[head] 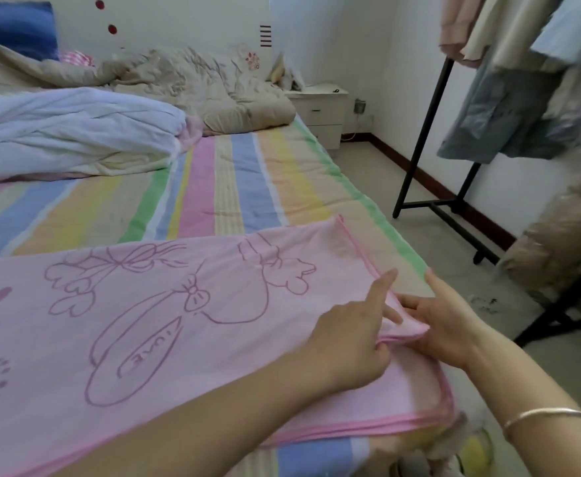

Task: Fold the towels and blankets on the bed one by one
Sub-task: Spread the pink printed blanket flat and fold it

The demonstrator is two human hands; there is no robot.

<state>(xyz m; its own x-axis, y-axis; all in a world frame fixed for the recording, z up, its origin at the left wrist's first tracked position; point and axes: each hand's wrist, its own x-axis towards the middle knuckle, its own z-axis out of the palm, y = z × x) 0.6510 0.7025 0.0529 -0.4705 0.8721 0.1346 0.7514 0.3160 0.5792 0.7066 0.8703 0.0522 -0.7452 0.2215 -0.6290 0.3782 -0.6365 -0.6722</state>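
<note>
Both hands' grip pinching pink towel [178, 321] edge, striped bed [234, 187]

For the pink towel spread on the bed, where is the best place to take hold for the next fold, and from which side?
Probably its right-hand short edge, from the bed's right side. The pink towel lies flat, and only there is the hem bunched up, where the left hand and right hand already pinch it.

White walls [351, 36], grey floor [368, 187], white nightstand [320, 111], black clothes rack [430, 139] with hanging garments [509, 98]
</note>
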